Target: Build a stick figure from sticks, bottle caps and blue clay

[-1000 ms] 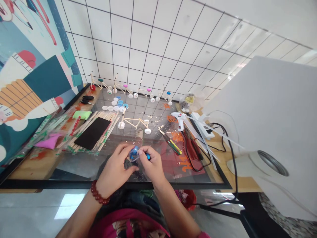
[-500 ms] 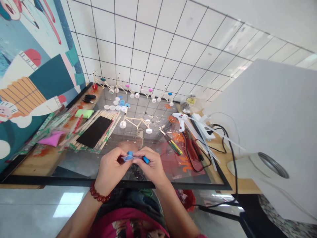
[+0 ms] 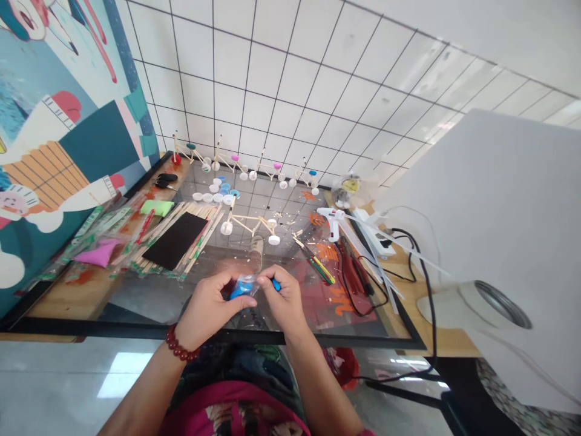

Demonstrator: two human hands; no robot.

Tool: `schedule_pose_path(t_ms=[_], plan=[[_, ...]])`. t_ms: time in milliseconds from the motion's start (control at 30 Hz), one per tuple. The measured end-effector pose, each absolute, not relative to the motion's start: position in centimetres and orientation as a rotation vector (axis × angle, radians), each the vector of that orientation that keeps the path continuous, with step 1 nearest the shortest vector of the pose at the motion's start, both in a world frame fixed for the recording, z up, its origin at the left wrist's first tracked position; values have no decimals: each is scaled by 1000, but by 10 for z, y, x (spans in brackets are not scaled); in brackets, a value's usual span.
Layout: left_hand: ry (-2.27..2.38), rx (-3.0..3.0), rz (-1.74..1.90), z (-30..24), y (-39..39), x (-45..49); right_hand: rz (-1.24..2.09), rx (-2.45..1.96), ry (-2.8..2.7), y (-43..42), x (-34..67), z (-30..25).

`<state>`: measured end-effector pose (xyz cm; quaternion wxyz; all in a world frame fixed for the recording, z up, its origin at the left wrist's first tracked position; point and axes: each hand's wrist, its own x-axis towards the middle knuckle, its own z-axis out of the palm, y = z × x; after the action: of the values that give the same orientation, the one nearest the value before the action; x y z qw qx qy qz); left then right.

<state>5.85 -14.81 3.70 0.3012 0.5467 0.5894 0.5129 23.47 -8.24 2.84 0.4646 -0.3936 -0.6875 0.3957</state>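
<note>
My left hand (image 3: 211, 306) and my right hand (image 3: 284, 300) meet above the glass tabletop (image 3: 136, 306). Both pinch a small blue object in clear plastic wrap (image 3: 242, 288); the fingers hide part of it. A blue tip (image 3: 276, 284) shows past my right fingers. Ahead of my hands stands a stick model with white bottle-cap wheels (image 3: 249, 223). A red bead bracelet (image 3: 181, 344) circles my left wrist.
Wooden sticks (image 3: 179, 227) and a black pad (image 3: 175, 240) lie left; a white glue gun (image 3: 331, 219), a power strip (image 3: 370, 227) and black cables (image 3: 363, 290) lie right. Several stick models (image 3: 240, 163) and bottle caps (image 3: 213, 195) stand behind.
My hands have drawn closer around the wrapped blue object, which sits slightly higher and more of it now shows blue. The head view has shifted slightly.
</note>
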Motion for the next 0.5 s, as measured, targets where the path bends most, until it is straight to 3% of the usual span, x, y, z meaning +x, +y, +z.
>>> schedule_pose_path(t_ms=[500], plan=[[1506, 1534, 1658, 41, -143, 72, 823, -760, -1832, -85, 239, 27]])
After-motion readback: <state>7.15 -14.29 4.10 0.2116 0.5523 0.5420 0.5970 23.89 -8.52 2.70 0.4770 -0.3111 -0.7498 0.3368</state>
